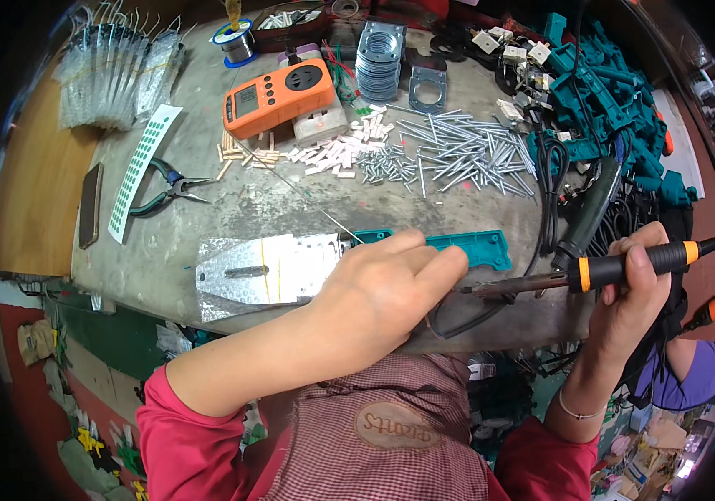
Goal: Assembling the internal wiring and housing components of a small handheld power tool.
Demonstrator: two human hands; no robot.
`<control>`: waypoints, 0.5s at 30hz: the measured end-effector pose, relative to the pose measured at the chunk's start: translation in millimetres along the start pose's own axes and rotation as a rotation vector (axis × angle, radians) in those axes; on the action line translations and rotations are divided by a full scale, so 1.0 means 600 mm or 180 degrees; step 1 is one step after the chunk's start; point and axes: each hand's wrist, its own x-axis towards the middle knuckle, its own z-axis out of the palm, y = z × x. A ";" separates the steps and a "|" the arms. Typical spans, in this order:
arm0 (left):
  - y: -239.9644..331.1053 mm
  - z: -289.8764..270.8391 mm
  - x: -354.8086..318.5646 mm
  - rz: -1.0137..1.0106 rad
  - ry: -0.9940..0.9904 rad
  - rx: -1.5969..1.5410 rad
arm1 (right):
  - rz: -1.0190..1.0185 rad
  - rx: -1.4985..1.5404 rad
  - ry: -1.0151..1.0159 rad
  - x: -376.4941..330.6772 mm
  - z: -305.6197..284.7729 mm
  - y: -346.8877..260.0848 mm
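Note:
My right hand [631, 288] grips the black and orange handle of a soldering iron [533, 285]. The iron's tip points left, close to the fingers of my left hand [386, 288]. Those left fingers are curled and closed around a thin solder wire [342, 225], which comes in from the upper left. Under and behind the left hand lies a teal plastic handle shell [478, 248]. Left of it, a flat metal blade wrapped in bubble wrap [236, 271] with a rubber band lies on the table, touching or joined to the shell; the hand hides the join.
Beyond my hands are an orange meter [278, 98], long screws [466, 150], small screws [386, 167], white tubes [345, 150] and stacked metal plates [380, 63]. Teal shells [599, 92] and black cables [551, 184] crowd the right. Pliers [169, 188] and a sticker sheet [142, 171] lie left.

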 end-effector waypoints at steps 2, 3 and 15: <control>0.000 0.002 -0.003 -0.0008 0.0014 0.0017 | 0.0008 0.0064 -0.0035 -0.001 -0.002 0.001; 0.001 0.002 -0.005 -0.0014 0.0029 0.0033 | 0.0011 0.0070 -0.0040 -0.001 -0.003 0.001; 0.020 -0.102 -0.038 -0.0608 0.0579 0.0788 | -0.0152 0.0441 0.0271 0.027 -0.036 0.003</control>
